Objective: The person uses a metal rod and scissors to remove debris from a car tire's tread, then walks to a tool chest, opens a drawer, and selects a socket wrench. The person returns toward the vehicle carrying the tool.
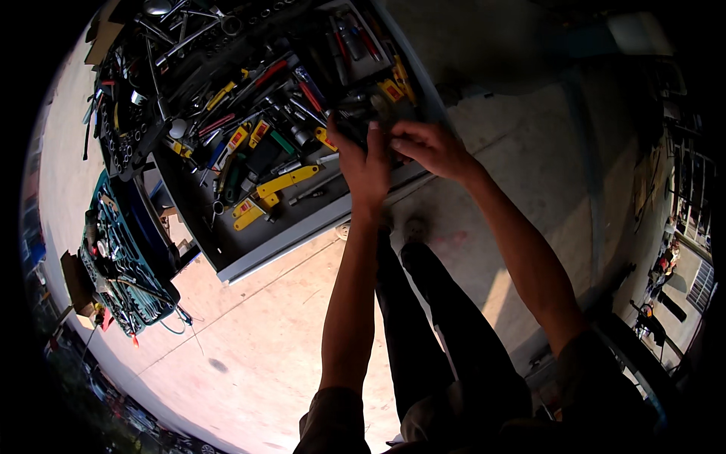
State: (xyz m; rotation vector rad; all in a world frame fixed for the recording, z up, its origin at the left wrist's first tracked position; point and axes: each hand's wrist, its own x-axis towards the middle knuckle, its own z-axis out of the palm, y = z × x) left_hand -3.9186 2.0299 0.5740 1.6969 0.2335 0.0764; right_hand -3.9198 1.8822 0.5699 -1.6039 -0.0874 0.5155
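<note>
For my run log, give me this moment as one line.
left hand: over tool drawer, fingers on small dark item | right hand: fingers on same item | teal socket case: on floor, open

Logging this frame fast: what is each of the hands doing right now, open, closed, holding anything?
Left hand: over the tool drawer, fingers curled; grip cannot be told.
Right hand: fingers bent beside the left; whether it holds something cannot be told.

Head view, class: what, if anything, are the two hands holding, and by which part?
Both the left hand and the right hand meet over the open tool drawer, closed around something small and dark between the fingers. What it is, and where it is gripped, cannot be told.
</note>
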